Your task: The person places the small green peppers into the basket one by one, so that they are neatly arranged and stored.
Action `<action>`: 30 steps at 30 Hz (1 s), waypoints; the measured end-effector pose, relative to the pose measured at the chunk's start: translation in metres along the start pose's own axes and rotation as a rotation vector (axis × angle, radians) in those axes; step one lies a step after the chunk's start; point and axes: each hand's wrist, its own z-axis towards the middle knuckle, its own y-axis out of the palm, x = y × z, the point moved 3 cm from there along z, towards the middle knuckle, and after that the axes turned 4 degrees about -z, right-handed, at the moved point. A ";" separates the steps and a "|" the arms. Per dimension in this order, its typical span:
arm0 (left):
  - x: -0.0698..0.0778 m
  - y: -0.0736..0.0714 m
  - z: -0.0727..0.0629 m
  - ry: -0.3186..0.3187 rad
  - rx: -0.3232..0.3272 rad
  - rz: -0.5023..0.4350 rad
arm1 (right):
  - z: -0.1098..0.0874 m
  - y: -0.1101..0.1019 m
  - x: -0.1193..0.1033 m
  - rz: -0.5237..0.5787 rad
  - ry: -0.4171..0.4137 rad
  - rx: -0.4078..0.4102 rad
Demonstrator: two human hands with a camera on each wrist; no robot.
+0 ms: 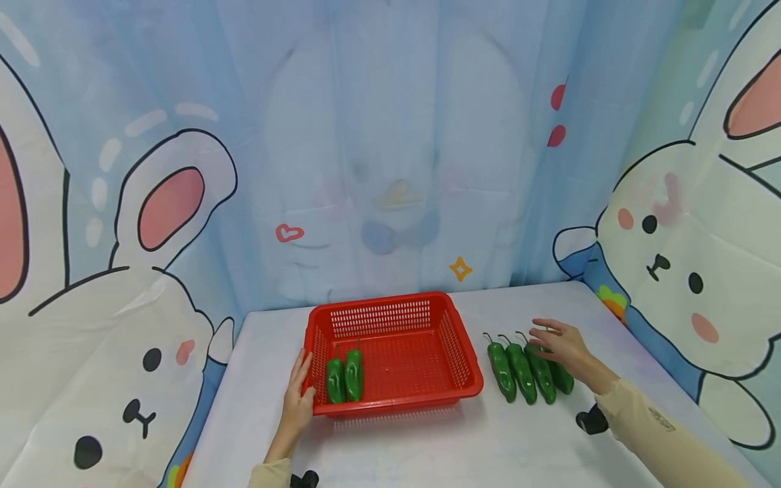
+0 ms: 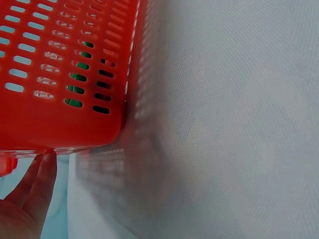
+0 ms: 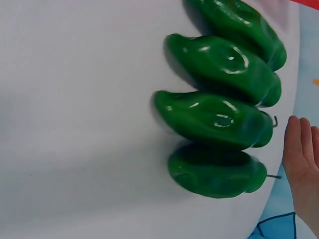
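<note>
In the head view my left hand [image 1: 297, 400] rests against the left side of a red plastic basket [image 1: 415, 403]. The left wrist view shows straight fingers [image 2: 44, 179] touching the basket's outer wall [image 2: 60, 119]. Inside, at the left end, two green peppers [image 1: 353, 376] lie side by side. To the basket's right, several green peppers [image 1: 521, 371] form a row on the table. Above the right end of that row hovers my right hand [image 1: 564, 346], partly covering the peppers' stem ends. Its fingers look extended in the right wrist view, beside the pepper stems and apart from them.
A white cloth covers the table [image 1: 390, 454]. Behind it and on both sides hang blue curtains [image 1: 390, 135] with cartoon rabbits. Dark wrist cameras [image 1: 592, 420] show at both sleeves.
</note>
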 end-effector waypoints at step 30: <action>-0.010 0.001 0.002 0.016 0.016 -0.009 | 0.008 -0.004 0.029 -0.037 0.039 0.067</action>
